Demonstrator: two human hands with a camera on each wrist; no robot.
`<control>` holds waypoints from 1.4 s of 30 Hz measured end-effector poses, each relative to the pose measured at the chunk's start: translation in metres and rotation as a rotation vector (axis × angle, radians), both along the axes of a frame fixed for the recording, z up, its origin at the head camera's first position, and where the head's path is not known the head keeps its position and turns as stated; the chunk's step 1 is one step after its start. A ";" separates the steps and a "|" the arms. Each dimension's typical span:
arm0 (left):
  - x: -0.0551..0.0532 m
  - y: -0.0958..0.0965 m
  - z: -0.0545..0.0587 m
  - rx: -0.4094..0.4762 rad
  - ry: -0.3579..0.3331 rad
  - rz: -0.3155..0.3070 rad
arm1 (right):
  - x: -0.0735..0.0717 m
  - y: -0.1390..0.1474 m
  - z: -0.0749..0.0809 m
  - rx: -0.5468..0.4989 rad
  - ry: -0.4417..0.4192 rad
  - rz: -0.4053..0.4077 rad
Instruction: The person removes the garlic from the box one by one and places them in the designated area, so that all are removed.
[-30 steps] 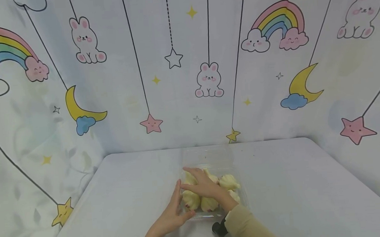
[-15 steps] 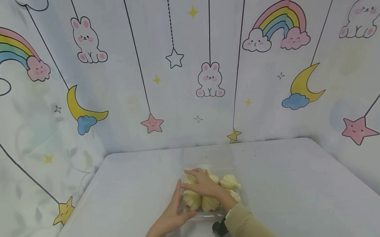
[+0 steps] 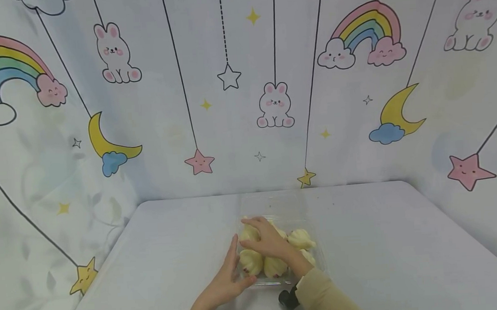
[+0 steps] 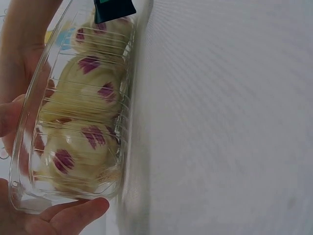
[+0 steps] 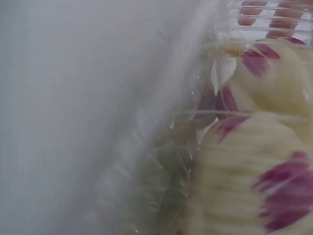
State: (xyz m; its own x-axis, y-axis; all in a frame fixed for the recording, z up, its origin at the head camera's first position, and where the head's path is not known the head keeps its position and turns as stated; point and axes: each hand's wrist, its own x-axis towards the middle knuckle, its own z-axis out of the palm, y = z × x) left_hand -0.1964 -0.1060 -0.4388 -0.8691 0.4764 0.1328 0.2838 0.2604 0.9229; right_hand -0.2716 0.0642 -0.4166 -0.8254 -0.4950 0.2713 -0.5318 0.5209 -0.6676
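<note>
Several pale garlic bulbs (image 3: 251, 261) with purple marks sit in a clear plastic box (image 4: 29, 161), whose transparent lid (image 3: 272, 203) lies folded back behind it. My left hand (image 3: 223, 280) rests against the left side of this box, fingers straight, with the thumb (image 4: 93, 208) at its front corner. Reaching across the box, my right hand (image 3: 270, 240) holds the far-left garlic bulb (image 3: 249, 233) between thumb and fingers. My right forearm partly hides the bulbs on the right. Two bulbs fill much of the right wrist view, seen through the ribbed plastic.
The box stands on a white table (image 3: 172, 234). A black device (image 3: 287, 300) on my right wrist sits just in front of the box. Behind the table hangs a white cloth (image 3: 157, 108) printed with rabbits, stars and rainbows.
My right hand's fingers have curved further round the far-left garlic bulb, which shows slightly higher between them. The left hand and the box stay put.
</note>
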 end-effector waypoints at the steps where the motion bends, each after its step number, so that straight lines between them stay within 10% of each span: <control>1: 0.000 0.000 0.000 0.001 -0.002 0.001 | 0.000 0.000 0.000 -0.002 0.010 -0.003; 42: 0.002 0.002 0.004 -0.029 0.039 0.002 | 0.019 0.027 0.028 -0.232 0.101 -0.174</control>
